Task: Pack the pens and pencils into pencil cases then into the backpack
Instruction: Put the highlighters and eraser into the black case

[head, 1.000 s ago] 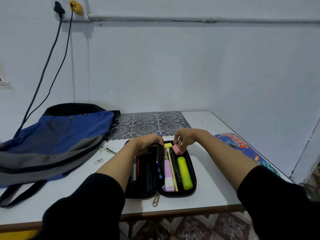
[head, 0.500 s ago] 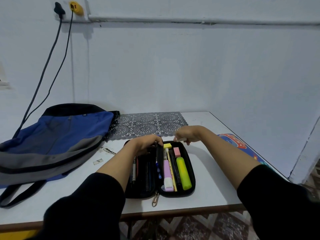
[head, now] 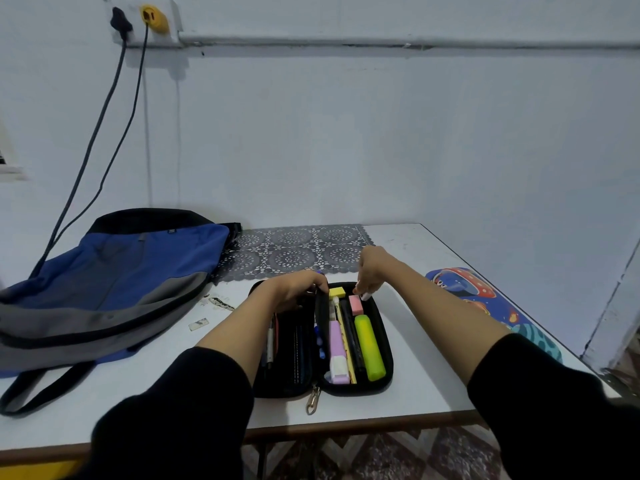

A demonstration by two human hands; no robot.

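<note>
A black pencil case (head: 383, 344) lies open on the white table (head: 433, 386). Its right half holds a yellow highlighter (head: 369, 348), a pink eraser (head: 355, 304), a yellow eraser (head: 337, 292), a purple correction tape (head: 336, 351) and a black pen (head: 351, 332). Pens (head: 270, 341) sit in the left half. My left hand (head: 298, 289) grips the case's middle divider at the far end. My right hand (head: 372, 268) pinches a small white object (head: 365, 296) just above the case's far right corner. A blue and grey backpack (head: 104, 289) lies to the left.
A colourful second pencil case (head: 485, 306) lies near the table's right edge. A grey lace mat (head: 294, 252) covers the back of the table. Paper scraps (head: 199, 323) lie between backpack and case. Two cables (head: 100, 133) hang down the wall behind the backpack.
My right hand set the pink eraser into the case's right half, reached to the table beyond the case, and has come back to the far right corner with a small white object.
</note>
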